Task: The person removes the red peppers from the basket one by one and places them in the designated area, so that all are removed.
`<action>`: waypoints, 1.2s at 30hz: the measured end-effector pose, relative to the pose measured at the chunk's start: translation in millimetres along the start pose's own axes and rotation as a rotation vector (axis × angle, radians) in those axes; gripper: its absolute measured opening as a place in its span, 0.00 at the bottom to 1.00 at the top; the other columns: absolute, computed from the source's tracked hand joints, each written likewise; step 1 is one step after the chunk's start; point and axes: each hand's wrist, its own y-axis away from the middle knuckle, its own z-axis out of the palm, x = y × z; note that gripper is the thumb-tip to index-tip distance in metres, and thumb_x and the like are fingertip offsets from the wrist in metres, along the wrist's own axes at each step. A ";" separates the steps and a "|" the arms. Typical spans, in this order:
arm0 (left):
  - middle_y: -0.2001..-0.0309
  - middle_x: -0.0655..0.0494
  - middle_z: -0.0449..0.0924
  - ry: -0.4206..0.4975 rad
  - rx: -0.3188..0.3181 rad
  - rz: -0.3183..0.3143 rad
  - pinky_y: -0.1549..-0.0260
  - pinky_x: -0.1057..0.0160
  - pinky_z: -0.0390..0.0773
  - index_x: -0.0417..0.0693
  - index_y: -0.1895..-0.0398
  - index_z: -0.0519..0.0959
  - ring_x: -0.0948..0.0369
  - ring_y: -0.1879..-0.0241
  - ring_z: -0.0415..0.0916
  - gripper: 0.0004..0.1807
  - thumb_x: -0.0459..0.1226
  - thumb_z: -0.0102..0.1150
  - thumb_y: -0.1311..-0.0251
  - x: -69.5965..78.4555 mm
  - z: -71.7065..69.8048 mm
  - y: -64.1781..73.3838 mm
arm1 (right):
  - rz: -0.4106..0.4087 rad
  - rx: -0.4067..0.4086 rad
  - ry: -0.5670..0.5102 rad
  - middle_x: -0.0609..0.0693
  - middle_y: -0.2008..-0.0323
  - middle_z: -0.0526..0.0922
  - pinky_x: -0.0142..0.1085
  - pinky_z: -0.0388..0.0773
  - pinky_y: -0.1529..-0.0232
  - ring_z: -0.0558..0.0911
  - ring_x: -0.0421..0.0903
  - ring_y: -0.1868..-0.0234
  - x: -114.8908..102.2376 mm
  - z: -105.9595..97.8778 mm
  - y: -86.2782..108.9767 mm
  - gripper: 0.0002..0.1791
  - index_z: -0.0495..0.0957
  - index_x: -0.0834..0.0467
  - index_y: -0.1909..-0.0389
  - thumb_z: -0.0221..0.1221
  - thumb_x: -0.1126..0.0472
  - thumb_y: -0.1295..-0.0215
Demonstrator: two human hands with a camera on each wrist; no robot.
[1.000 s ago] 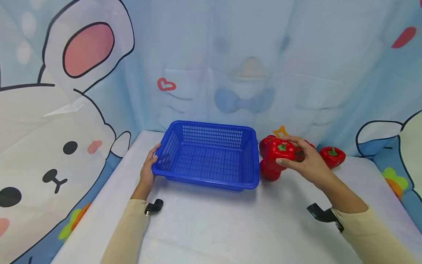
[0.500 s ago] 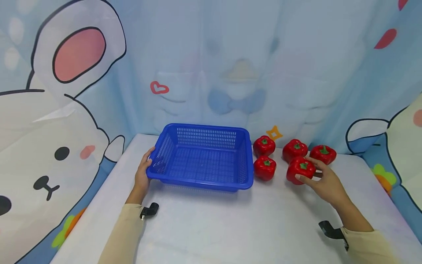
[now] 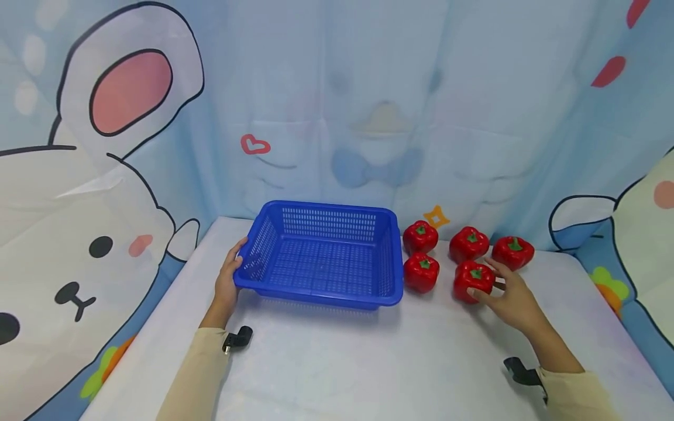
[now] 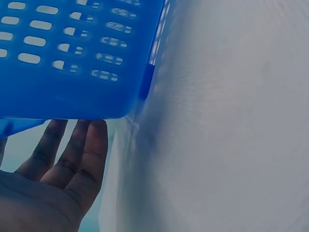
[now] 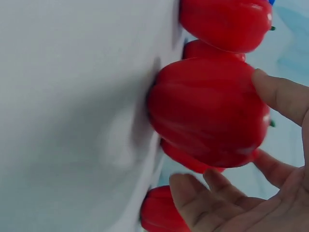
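Note:
A blue plastic basket [image 3: 321, 295] with slotted walls stands left of several red bell peppers. My left hand [image 3: 227, 283] rests at its left end, the outstretched fingers [image 4: 94, 145] reaching up to the rim in the left wrist view; their tips are hidden behind it. On the right, my right hand [image 3: 508, 295] holds a bell pepper [image 3: 468, 286] between thumb and forefinger, low at the white tabletop. Its other fingers stay off the pepper. The right wrist view gives the same bell pepper [image 5: 207, 111] from the side, the thumb tip on its upper edge.
Two bell peppers, one behind [image 3: 420, 237] and one in front [image 3: 421, 273], stand close by the basket's right end. Another bell pepper [image 3: 467, 244] is behind the held one, and one more [image 3: 512, 252] lies farther right. A printed curtain [image 3: 368, 105] hangs along the back.
My right hand has carried the bell pepper rightward from beside the basket and brought it down in front of the back peppers. The left hand has stayed at the basket; the head view shifted slightly.

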 end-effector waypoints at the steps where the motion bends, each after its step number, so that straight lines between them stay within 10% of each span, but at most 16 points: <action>1: 0.21 0.59 0.48 -0.013 -0.003 -0.003 0.36 0.54 0.63 0.67 0.24 0.55 0.52 0.28 0.56 0.28 0.43 0.28 0.26 0.0 0.6 -1.4 | 0.003 0.006 0.006 0.78 0.33 0.56 0.61 0.80 0.55 0.63 0.77 0.39 -1.5 -1.4 2.5 0.57 0.44 0.65 0.24 0.68 0.47 0.43; 8: 0.22 0.47 0.52 -0.213 -0.026 0.110 0.31 0.34 0.51 0.58 0.23 0.57 0.42 0.25 0.52 0.28 0.49 0.30 0.24 12.2 -8.3 -7.2 | -0.002 0.065 0.063 0.77 0.32 0.53 0.69 0.74 0.55 0.56 0.77 0.34 -30.3 -2.2 33.4 0.58 0.45 0.63 0.23 0.67 0.43 0.43; 12: 0.24 0.41 0.56 -0.555 0.048 0.295 0.34 0.30 0.55 0.54 0.23 0.58 0.39 0.26 0.53 0.29 0.50 0.37 0.25 38.5 -8.3 5.2 | -0.023 0.005 0.173 0.76 0.29 0.48 0.74 0.65 0.48 0.52 0.78 0.31 -61.4 6.5 53.0 0.64 0.44 0.56 0.22 0.70 0.36 0.51; 15: 0.21 0.40 0.41 -0.968 0.027 0.321 0.33 0.27 0.45 0.59 0.21 0.49 0.37 0.23 0.37 0.35 0.57 0.38 0.27 65.8 14.1 34.1 | -0.039 -0.078 0.324 0.72 0.25 0.37 0.76 0.43 0.38 0.42 0.80 0.28 -85.9 17.6 68.9 0.70 0.44 0.48 0.21 0.74 0.33 0.64; 19: 0.21 0.47 0.18 -1.307 -0.211 0.288 0.37 0.23 0.25 0.66 0.21 0.39 0.39 0.24 0.15 0.44 0.70 0.33 0.35 86.6 67.0 84.7 | -0.083 -0.135 0.452 0.64 0.22 0.26 0.69 0.12 0.44 0.28 0.77 0.27 -115.0 31.9 88.0 0.76 0.45 0.41 0.21 0.75 0.29 0.76; 25: 0.20 0.55 0.20 -1.351 -0.382 0.365 0.41 0.20 0.24 0.72 0.21 0.42 0.43 0.22 0.19 0.49 0.78 0.23 0.46 81.9 115.6 125.6 | -0.111 -0.104 0.485 0.58 0.22 0.23 0.62 0.07 0.47 0.20 0.70 0.27 -144.7 46.0 102.1 0.79 0.42 0.36 0.22 0.73 0.25 0.81; 36: 0.21 0.56 0.19 -1.312 -0.424 0.328 0.42 0.18 0.28 0.76 0.22 0.39 0.42 0.22 0.20 0.49 0.79 0.19 0.48 78.6 119.2 127.0 | -0.088 -0.172 0.494 0.56 0.23 0.19 0.63 0.05 0.51 0.21 0.72 0.27 -148.9 57.0 103.0 0.81 0.38 0.35 0.22 0.70 0.22 0.85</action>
